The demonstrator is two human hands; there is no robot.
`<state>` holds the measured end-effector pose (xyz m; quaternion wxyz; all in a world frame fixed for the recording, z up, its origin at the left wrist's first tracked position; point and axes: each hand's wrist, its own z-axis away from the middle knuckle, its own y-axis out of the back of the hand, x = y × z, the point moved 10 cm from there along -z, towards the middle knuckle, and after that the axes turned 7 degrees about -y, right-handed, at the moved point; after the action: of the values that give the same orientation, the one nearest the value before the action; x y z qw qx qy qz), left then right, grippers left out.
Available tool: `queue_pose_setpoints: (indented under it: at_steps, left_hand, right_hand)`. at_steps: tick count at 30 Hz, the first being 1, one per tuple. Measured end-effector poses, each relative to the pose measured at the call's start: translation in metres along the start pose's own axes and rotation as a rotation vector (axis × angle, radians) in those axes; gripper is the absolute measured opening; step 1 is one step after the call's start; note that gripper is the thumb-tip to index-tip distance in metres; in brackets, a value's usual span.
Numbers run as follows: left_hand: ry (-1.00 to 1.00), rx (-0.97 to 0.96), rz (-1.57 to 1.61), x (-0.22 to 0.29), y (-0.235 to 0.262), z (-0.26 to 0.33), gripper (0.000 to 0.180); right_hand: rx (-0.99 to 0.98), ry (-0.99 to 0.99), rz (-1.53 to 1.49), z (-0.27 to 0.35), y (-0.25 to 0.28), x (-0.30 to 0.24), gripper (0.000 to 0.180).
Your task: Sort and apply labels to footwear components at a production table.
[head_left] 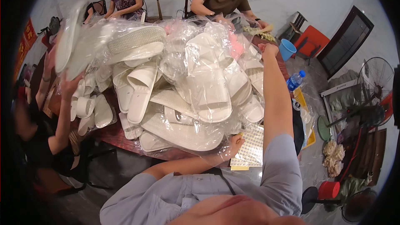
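A big heap of white slide slippers (208, 96) in clear plastic bags covers the table in front of me. My left hand (236, 146) is low at the near edge of the heap, its fingers closed on the left edge of a sheet of small printed stickers (251, 146). Yellow backing shows at the sheet's lower end. Stretched forward along the right side of the heap, my right hand (269, 50) is closed near the far right corner of the table. What its fingers hold, if anything, is hidden.
A co-worker at left lifts bagged slippers (68, 37), blurred. Two people sit across the table (168, 155). To the right are a blue bucket (287, 50), a blue-labelled bottle (295, 81), a yellow tray (309, 137) and a standing fan (375, 81). Pink bagged items (236, 46) lie in the heap.
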<state>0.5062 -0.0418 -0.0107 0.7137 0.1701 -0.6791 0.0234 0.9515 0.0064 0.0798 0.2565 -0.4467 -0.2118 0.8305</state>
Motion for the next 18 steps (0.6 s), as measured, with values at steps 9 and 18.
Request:
queue_pose_setpoints:
  at_steps: [9,18]
  left_hand:
    - [-0.206,-0.205,0.193,0.066,-0.068,0.007,0.021]
    - [-0.146,-0.175,0.188,0.059,-0.049,0.003,0.024]
  right_hand:
    - [-0.684,0.454,0.062,0.204,-0.014,-0.286,0.07]
    - [-0.323,1.57,0.019,0.503,0.05,-0.327,0.079]
